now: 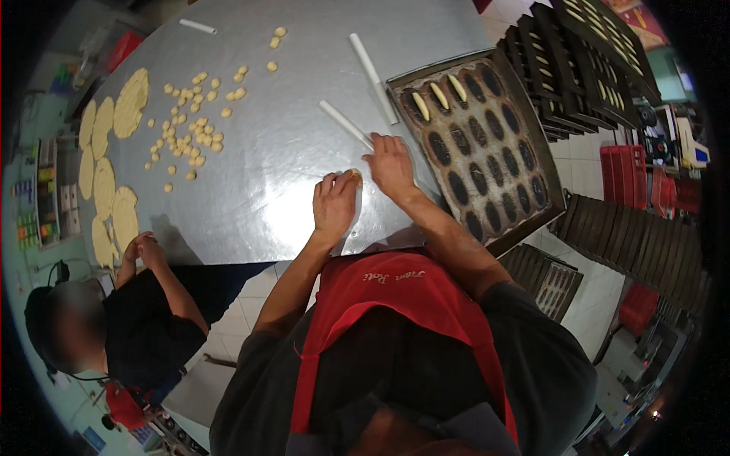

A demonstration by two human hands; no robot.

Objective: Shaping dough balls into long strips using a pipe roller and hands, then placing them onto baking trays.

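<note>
My left hand (334, 201) rests low over the steel table (266, 152), fingers curled together at a small piece of dough (354, 176). Just right of it, my right hand (389, 163) has its fingers bent over the lower end of a white rolling pin (342, 120). A second white pin (370, 68) lies beyond. To the right sits a blackened baking tray (490, 137) with oval hollows, three of which hold pale dough strips (439, 94). Several small dough balls (198, 133) are scattered to the left of my hands.
Flattened dough sheets (104, 182) line the left edge. A co-worker (152, 311) in black stands at lower left, hands together at the table. A short white tube (198, 26) lies at the back. Stacked dark trays (578, 68) and red crates (623, 171) stand to the right.
</note>
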